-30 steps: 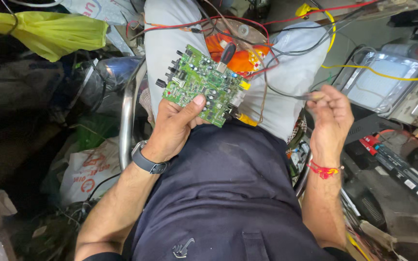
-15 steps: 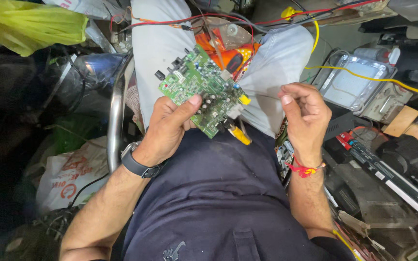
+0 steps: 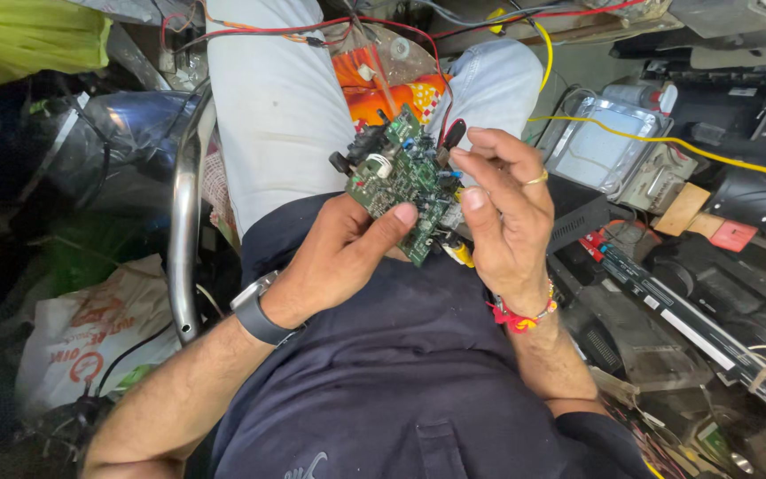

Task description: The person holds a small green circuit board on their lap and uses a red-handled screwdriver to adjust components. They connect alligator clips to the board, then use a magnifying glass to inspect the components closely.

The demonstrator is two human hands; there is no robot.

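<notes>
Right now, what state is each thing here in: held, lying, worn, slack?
Green circuit board: tilted, held over the lap.
Left hand: grips the board from below, thumb on its face.
Right hand: fingertips at the board's right edge.
Wristwatch: worn on the left wrist.
Yellow wire: slack, running off to the right.
Yellow bag: crumpled, lying top left.

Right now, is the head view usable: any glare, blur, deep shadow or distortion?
Head view: the green circuit board between the left hand and right hand is sharp and evenly lit; the left side sinks into deep shadow; the chrome tube shows glare; wide-angle bending at the edges.
</notes>
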